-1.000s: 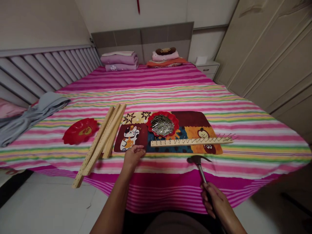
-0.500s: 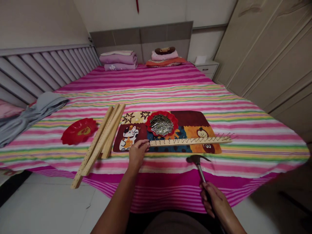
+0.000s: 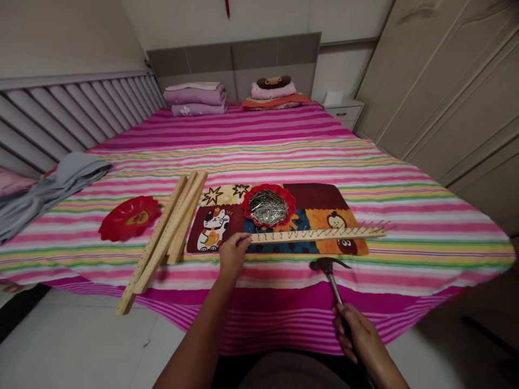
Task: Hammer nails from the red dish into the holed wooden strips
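My left hand (image 3: 234, 256) is closed at the near left end of a wooden strip (image 3: 295, 236), thumb and fingertips pinched over it; whether a nail is also between them cannot be made out. Along the strip stands a row of nails, upright at the left and leaning toward the right end. The strip lies across a patterned mat (image 3: 316, 197). In my right hand (image 3: 357, 332) is the handle of a claw hammer (image 3: 333, 275), its head just below the mat's front edge, apart from the strip. Behind the strip, a red scalloped dish (image 3: 246, 204) holds many loose nails (image 3: 268, 208).
Several wooden strips with rows of holes (image 3: 162, 237) lie piled to the left, overhanging the bed's front edge. Beyond them is a second red dish (image 3: 121, 224). Grey clothing (image 3: 77, 170) lies far left; folded bedding (image 3: 197, 98) is stacked by the headboard.
My left hand has shifted slightly right, its fingertips now further over the strip's left end. My right hand and the hammer stay put.
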The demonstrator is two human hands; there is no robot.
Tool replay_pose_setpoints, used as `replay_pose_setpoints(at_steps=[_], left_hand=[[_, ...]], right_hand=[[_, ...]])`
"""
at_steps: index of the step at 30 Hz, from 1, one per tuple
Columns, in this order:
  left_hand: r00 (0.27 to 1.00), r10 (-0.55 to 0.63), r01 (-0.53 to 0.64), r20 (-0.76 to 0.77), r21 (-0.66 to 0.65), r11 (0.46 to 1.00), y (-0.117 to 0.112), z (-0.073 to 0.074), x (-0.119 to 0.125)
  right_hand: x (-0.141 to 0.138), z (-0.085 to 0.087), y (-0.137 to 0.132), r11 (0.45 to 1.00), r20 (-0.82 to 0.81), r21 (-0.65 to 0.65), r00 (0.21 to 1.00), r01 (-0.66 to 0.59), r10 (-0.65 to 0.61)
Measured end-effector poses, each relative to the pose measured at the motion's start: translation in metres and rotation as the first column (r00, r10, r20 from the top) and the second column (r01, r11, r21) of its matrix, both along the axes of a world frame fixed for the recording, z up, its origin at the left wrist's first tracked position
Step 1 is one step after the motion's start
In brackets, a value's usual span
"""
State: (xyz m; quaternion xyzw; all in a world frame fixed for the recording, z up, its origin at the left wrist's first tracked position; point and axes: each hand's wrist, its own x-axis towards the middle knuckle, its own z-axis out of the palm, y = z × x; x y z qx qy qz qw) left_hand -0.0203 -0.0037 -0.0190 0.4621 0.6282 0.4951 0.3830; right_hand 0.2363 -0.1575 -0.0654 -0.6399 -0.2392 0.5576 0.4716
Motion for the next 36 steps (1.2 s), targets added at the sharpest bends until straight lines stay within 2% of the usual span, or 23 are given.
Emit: replay_pose_setpoints(at_steps=[5, 11, 14, 17, 21, 25, 28, 31, 33, 36], left_hand=[[0.976, -0.002, 0.023, -0.216, 0.095, 0.995, 0.0, 0.0, 0.002], [0.887, -0.02, 0.116, -0.462, 0.18, 0.977, -0.001, -0.004, 0.003], [0.848, -0.027, 0.151, -0.529, 0.193, 0.97, -0.001, -0.008, 0.003], [0.845, -0.016, 0.149, -0.535, 0.206, 0.967, 0.0, -0.011, 0.004], [0.886, 0.008, 0.107, -0.463, 0.222, 0.969, 0.001, -0.012, 0.004], [0.939, 0.022, 0.05, -0.343, 0.2, 0.978, -0.002, -0.01, 0.001], [0.94, 0.067, 0.006, -0.334, 0.213, 0.977, -0.012, -0.009, -0.005], [0.896, 0.088, 0.025, -0.434, 0.249, 0.968, -0.031, -0.018, -0.012], [0.858, 0.107, 0.043, -0.502, 0.277, 0.96, -0.046, -0.031, -0.016], [0.781, 0.087, 0.136, -0.618, 0.304, 0.943, -0.068, -0.054, -0.018]], right_hand=[[0.005, -0.01, 0.001, 0.999, -0.006, -0.046, 1.0, -0.028, 0.027], [-0.001, 0.001, 0.0, 1.0, -0.002, -0.002, 1.0, -0.004, 0.004], [0.001, -0.001, 0.0, 1.0, -0.001, 0.0, 1.0, -0.02, 0.02], [0.005, -0.011, 0.001, 0.999, -0.01, -0.008, 0.999, -0.054, 0.054], [0.007, -0.022, 0.002, 0.999, -0.022, 0.0, 0.999, -0.044, 0.044], [0.006, -0.024, 0.003, 0.999, -0.035, 0.0, 0.998, -0.052, 0.052], [0.004, -0.022, 0.004, 0.998, -0.042, 0.035, 0.998, -0.054, 0.055], [0.001, -0.021, 0.006, 0.997, -0.027, 0.054, 0.998, -0.055, 0.057], [0.0, -0.021, 0.008, 0.997, -0.01, 0.055, 0.998, -0.058, 0.059], [0.0, -0.02, 0.01, 0.996, 0.017, 0.066, 0.998, -0.066, 0.065]])
